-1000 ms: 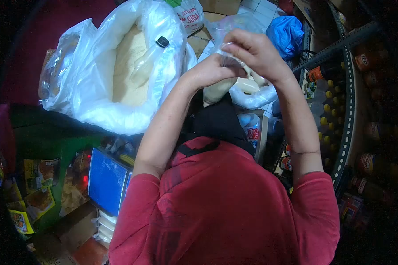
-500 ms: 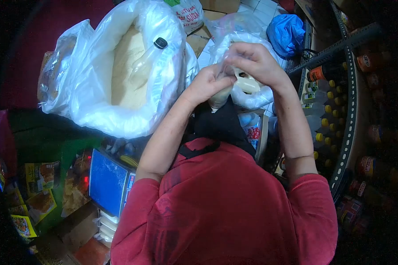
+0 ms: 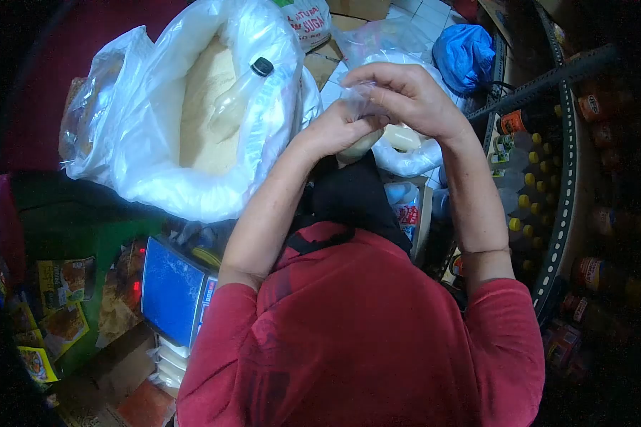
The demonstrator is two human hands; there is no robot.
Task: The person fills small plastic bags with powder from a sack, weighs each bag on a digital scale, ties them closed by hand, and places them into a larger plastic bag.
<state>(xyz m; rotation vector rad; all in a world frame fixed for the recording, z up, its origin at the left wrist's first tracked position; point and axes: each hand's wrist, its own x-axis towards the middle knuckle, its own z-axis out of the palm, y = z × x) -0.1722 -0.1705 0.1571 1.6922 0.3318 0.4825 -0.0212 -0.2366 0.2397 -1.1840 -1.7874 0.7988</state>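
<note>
Both hands are lifting slightly since before: left hand [image 3: 342, 127] and right hand [image 3: 406, 96] are clamping together on the small filled bag [image 3: 357, 146], upper centre, beside the big sack [image 3: 214, 107].

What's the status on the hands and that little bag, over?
Left hand and right hand both gripping small filled plastic bag at its neck. Open flour sack alongside, nothing in the way.

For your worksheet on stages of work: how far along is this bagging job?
Done: the small clear bag already holds pale powder, like that in the big open sack. In hand: left hand grips it while right hand works its neck. Left: the neck shows no finished knot.
</note>
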